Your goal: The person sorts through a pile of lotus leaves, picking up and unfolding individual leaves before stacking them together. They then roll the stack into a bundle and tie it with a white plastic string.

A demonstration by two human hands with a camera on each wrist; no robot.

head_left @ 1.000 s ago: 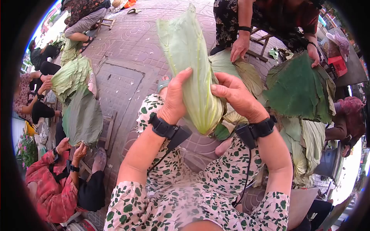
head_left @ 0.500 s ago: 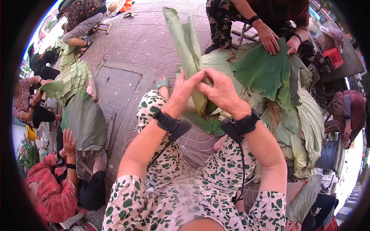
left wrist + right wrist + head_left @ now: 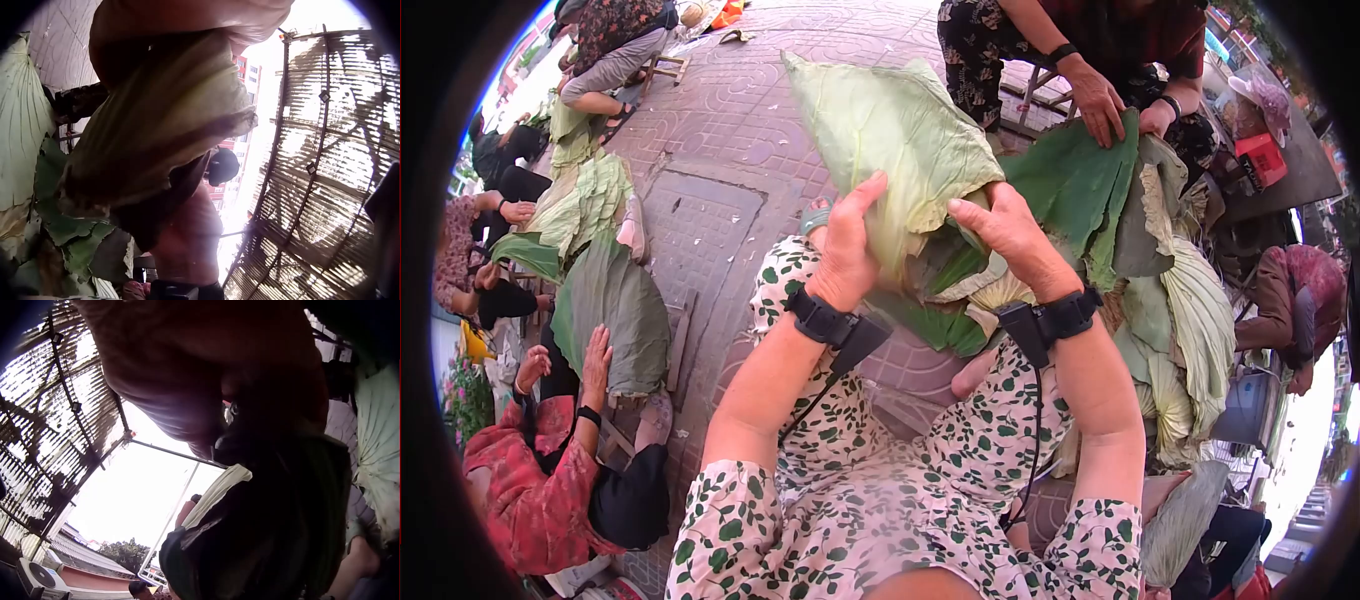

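We hold a pale green leaf [image 3: 900, 140] out ahead of our patterned clothes [image 3: 880, 515], left hand [image 3: 846, 245] gripping its lower left side and right hand [image 3: 1022, 243] its right edge, neither nearer, its long axis running forward and leftward from between them.

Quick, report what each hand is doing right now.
Left hand: holding the pale green leaf, thumb on top.
Right hand: holding the same leaf near its right edge in the head view.
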